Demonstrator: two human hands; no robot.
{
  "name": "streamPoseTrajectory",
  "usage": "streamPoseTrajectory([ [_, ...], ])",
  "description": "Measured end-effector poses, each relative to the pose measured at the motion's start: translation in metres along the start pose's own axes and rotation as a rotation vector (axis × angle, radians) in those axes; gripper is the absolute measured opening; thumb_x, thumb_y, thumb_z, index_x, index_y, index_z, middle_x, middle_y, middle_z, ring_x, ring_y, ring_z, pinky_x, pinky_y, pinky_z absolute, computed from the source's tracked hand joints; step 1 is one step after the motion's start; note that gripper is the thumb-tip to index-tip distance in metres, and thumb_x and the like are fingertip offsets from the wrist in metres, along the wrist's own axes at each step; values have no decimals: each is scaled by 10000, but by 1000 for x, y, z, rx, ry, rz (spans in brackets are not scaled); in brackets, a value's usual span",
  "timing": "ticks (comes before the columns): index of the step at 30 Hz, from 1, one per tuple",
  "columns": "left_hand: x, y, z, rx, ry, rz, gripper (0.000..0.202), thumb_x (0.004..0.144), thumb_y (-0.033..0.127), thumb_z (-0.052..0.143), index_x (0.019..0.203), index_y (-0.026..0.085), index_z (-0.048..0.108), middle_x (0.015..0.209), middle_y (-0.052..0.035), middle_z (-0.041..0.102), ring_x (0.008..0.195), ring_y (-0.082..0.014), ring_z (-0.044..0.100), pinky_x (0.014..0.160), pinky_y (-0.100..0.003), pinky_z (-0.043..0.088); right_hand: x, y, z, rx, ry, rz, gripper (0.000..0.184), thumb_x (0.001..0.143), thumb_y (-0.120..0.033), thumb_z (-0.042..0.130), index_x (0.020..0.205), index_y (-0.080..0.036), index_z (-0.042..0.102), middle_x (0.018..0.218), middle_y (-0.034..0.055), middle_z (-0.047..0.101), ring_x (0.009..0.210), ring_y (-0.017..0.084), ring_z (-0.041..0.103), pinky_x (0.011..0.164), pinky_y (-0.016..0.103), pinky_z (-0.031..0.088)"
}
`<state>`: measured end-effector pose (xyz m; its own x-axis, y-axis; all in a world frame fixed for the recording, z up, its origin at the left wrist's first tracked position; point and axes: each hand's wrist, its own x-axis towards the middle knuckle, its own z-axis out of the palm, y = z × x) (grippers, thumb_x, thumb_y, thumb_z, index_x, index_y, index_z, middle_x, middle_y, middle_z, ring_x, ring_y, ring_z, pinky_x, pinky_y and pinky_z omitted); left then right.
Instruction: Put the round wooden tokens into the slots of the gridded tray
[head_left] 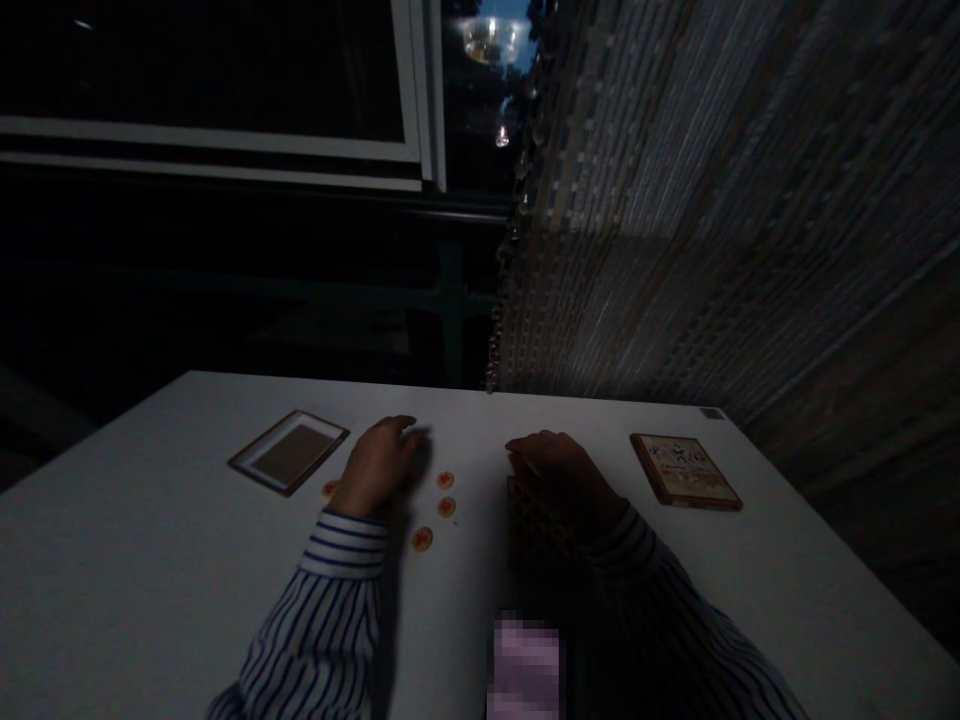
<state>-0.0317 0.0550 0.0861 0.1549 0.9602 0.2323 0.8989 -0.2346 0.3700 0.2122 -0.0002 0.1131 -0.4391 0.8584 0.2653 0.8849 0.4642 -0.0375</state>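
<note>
My left hand [375, 465] hovers over the left part of the white table [225, 590], fingers stretched forward and thumb a little apart; its underside is hidden. Beside it lie round pieces with red characters that look like Chinese chess pieces [446, 507], and another piece [330, 489] peeks out behind the wrist. Over the far end of a dark box [529, 530] with rows of small round shapes is my right hand [566, 475]. Its fingers are bent and pressed together, in deep shadow, and what they hold, if anything, cannot be seen.
A flat, framed tray or lid [296, 452] lies at the left. At the right rests a brown box [686, 470] with Chinese writing on it. Beyond the table's back edge hang string curtains [645, 220] beside a window frame [420, 110]. A pixelated patch [527, 668] covers the bottom middle.
</note>
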Motion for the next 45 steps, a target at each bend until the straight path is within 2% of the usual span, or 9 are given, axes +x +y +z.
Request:
streamPoseTrajectory([
  [4, 0, -1, 7, 31, -28, -1, 373, 784, 344, 390, 1070, 140, 517, 1064, -101, 578, 959, -202, 535, 811, -279, 403, -1, 2, 4, 20, 4, -20, 283, 834, -248, 345, 1009, -171, 554, 906, 74, 615, 854, 157, 520, 741, 272, 333],
  [10, 1, 0, 17, 72, -8, 28, 337, 786, 344, 400, 1034, 154, 528, 1019, -93, 590, 909, -195, 552, 772, -271, 412, -1, -1, 10, 21, -15, -35, 250, 818, -241, 381, 991, -195, 557, 899, 56, 616, 833, 160, 524, 706, 279, 336],
  [20, 3, -1, 29, 63, -72, 38, 316, 795, 295, 383, 1053, 161, 507, 1060, -89, 570, 941, -179, 532, 812, -259, 385, -4, -1, 9, 16, -53, -28, 240, 824, -231, 392, 1014, -199, 534, 914, 62, 608, 838, 159, 513, 710, 283, 318],
  [26, 2, -3, 37, 83, -53, 110, 322, 835, 285, 301, 1040, 153, 512, 1045, -93, 582, 950, -174, 526, 829, -269, 367, -5, -3, 7, 18, -60, -44, 241, 833, -236, 381, 1009, -190, 539, 902, 63, 608, 840, 157, 511, 710, 279, 319],
  [32, 1, 1, 40, 151, -84, 107, 317, 842, 269, 292, 1027, 168, 528, 1009, -89, 602, 924, -180, 541, 807, -286, 369, -5, -4, 12, -6, -71, -55, 245, 835, -245, 373, 1003, -209, 549, 869, 54, 609, 812, 162, 516, 691, 287, 321],
  [36, -2, 5, 38, 188, -98, 108, 301, 834, 263, 314, 1017, 191, 543, 1011, -85, 605, 938, -184, 536, 837, -313, 347, -7, -4, 13, 15, -64, -55, 247, 838, -252, 379, 1012, -198, 546, 879, 66, 608, 828, 160, 513, 711, 287, 322],
  [41, -3, 6, 37, 199, -81, 112, 308, 831, 260, 302, 988, 216, 563, 991, -76, 618, 938, -203, 537, 895, -405, 288, -8, -4, 13, 22, -54, -76, 241, 839, -252, 380, 1011, -193, 538, 882, 63, 603, 834, 159, 510, 723, 287, 323],
  [45, -2, 7, 37, 186, -87, 101, 318, 826, 265, 296, 961, 218, 580, 986, -70, 623, 929, -209, 540, 898, -419, 286, -8, -4, 13, 30, -47, -73, 241, 839, -249, 380, 1012, -191, 538, 883, 63, 601, 837, 155, 509, 730, 286, 322],
])
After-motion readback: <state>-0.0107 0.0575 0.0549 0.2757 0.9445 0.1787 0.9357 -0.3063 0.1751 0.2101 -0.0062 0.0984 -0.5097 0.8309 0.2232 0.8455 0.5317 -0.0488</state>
